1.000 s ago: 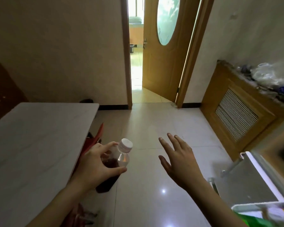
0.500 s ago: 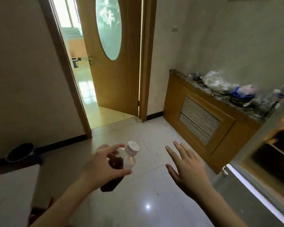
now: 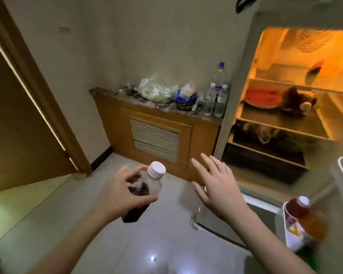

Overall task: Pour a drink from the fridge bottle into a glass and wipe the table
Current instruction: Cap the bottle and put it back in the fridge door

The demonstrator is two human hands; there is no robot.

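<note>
A person's two bare forearms reach forward over a pale tiled floor [image 3: 83, 210], seen from a camera on their head. The left hand [image 3: 117, 194] is wrapped around the middle of a small clear plastic bottle [image 3: 145, 191], thumb underneath and fingers curled over the top side, gripping it firmly. The bottle leans to the right, its white screw cap [image 3: 156, 170] uppermost, and dark reddish-brown drink fills its lower part; any label is hidden by the fingers. The right hand [image 3: 220, 186] holds nothing: it is spread wide, palm facing down and away, fingers pointing up and to the left, hovering in the air just right of the bottle without touching it. Beyond that hand stands an open fridge [image 3: 285, 115], lit orange inside, with a plate of something red on one shelf [image 3: 281, 123]. In the fridge door at lower right sits a bottle of amber drink [image 3: 303, 220] with a white cap; its label is too blurred to read. Against the back wall is a low wooden cabinet [image 3: 156, 135] with a slatted vent, its top crowded with clear water bottles [image 3: 216, 99], bags and a blue bowl; their labels cannot be read. A wooden door [image 3: 18, 135] stands open at the left.
</note>
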